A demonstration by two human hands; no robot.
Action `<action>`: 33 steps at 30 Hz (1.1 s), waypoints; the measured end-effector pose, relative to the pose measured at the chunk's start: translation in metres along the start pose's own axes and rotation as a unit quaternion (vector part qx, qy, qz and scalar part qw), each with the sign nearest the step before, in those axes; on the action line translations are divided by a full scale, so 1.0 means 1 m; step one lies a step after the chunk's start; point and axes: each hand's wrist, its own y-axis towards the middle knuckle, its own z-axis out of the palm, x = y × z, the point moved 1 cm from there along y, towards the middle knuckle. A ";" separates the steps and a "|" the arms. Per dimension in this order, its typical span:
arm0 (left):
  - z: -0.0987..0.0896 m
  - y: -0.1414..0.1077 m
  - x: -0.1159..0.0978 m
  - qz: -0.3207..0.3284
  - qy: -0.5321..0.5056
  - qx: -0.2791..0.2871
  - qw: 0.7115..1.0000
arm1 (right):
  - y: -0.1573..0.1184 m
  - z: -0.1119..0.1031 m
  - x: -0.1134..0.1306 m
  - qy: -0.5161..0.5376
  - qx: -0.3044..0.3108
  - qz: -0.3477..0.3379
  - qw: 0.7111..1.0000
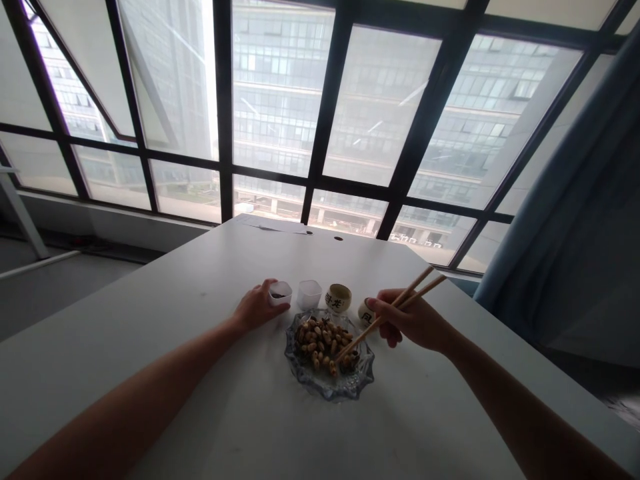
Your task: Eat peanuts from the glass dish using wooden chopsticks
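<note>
- On the table (225, 420), a glass bowl (356, 388) holds peanuts (323, 337).
- At its 2 o'clock, the right hand (413, 320) grips chopsticks (357, 341).
- At 11, the left hand (257, 307) clasps a plastic cup (280, 302) of dark bits (278, 295).
- Near 12 to 1: a clear cup (309, 295), two lettered cups (339, 303).

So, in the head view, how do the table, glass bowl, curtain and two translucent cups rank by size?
1. Table
2. Curtain
3. Glass bowl
4. Left translucent cup, right translucent cup: too alike to rank
</note>
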 end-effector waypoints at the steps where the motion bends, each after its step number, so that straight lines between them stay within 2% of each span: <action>1: 0.000 0.000 0.000 -0.001 0.001 0.001 1.000 | -0.003 0.002 0.001 -0.001 0.026 0.011 1.000; 3: 0.000 0.000 -0.001 -0.004 0.004 0.004 1.000 | -0.008 0.009 0.003 -0.016 0.057 0.020 0.998; 5: -0.001 0.000 -0.001 -0.006 0.006 0.006 1.000 | -0.011 0.014 0.004 -0.039 0.053 0.020 0.998; 10: -0.002 -0.001 -0.001 -0.005 0.004 0.007 1.000 | -0.008 0.008 0.003 -0.076 -0.047 0.015 0.996; 12: -0.001 -0.001 0.000 -0.005 0.002 0.009 1.000 | -0.009 0.002 0.002 -0.079 -0.062 0.011 0.995; 16: 0.001 0.000 0.002 -0.005 0.001 0.006 1.000 | -0.018 -0.003 0.001 -0.073 -0.030 0.016 0.997; 20: 0.001 -0.001 0.002 -0.006 0.005 -0.001 1.000 | -0.021 0.004 0.001 -0.079 -0.003 0.019 0.997; 26: 0.001 -0.001 0.003 -0.005 0.000 0.002 1.000 | -0.011 0.014 -0.007 -0.078 -0.087 -0.030 0.993; 30: 0.002 0.000 0.004 -0.001 0.000 -0.003 1.000 | -0.015 0.016 -0.012 -0.033 -0.140 -0.061 0.988; 33: 0.001 -0.001 0.003 -0.007 0.003 -0.001 1.000 | -0.020 0.024 -0.012 -0.006 -0.132 -0.077 0.988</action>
